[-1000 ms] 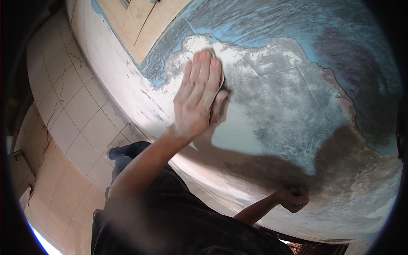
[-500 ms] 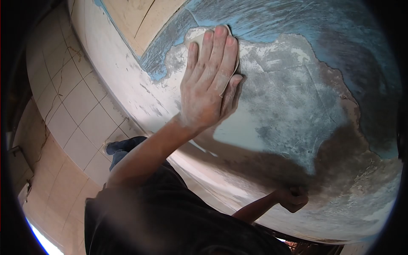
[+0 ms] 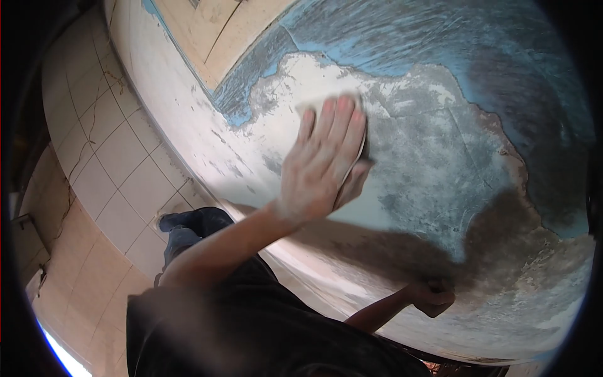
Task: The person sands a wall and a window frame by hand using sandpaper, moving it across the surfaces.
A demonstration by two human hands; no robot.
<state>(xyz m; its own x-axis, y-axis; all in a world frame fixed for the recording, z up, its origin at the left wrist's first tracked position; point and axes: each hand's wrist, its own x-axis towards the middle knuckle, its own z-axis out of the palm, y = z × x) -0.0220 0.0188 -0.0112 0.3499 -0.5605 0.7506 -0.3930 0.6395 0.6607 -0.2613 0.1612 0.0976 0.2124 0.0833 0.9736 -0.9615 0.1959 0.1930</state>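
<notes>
My left hand [image 3: 323, 163] lies flat on a pale, scraped patch of wall [image 3: 433, 151], its fingers stretched out and dusty. Under the palm it holds a sheet of sandpaper [image 3: 360, 151], thumb along the side; only a thin edge shows, and most of the sheet is covered. Lower right, in shadow, my right hand [image 3: 434, 300] is curled into a fist close to the wall surface. Whether anything is inside that fist is hidden. Around the pale patch runs a ragged border of blue paint [image 3: 389, 44].
A beige panel [image 3: 213, 31], apparently a door, adjoins the blue paint at the top. Floor tiles [image 3: 119, 182] run down the left, with a thin cord [image 3: 85, 154] across them. My foot [image 3: 173, 221] stands near the wall's base.
My left hand has slid down the wall and slightly right, with the sandpaper under it. More of the pale patch shows above the fingers. The right fist stays about where it was.
</notes>
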